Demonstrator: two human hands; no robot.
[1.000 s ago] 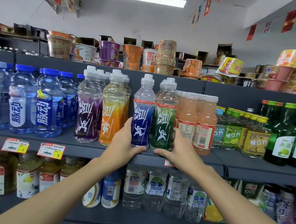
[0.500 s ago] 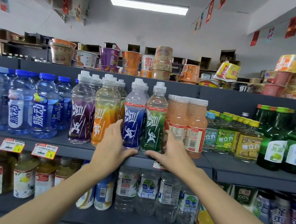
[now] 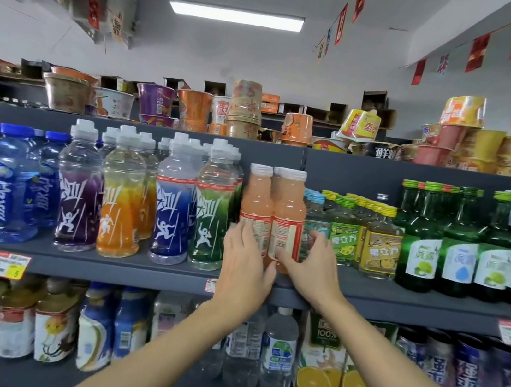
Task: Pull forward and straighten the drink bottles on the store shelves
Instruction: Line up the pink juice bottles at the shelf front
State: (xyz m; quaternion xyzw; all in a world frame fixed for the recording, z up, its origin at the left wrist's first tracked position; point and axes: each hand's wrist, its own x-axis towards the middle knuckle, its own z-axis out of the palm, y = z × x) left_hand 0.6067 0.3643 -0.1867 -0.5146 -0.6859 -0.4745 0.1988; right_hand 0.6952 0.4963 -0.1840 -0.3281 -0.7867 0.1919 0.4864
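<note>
Two hands frame a pair of peach-coloured bottles [image 3: 289, 211] at the front of the middle shelf [image 3: 136, 270], between a green-labelled sports drink [image 3: 208, 232] and a row of small yellow-capped bottles [image 3: 380, 245]. Both peach bottles stand upright, caps up, their small-print labels facing out into the aisle. The left hand [image 3: 244, 268] lies with straight fingers flat against the left bottle. The right hand [image 3: 312, 268] curls round the right one, thumb across its label. Instant noodle cups [image 3: 156, 105] crowd the shelf above.
</note>
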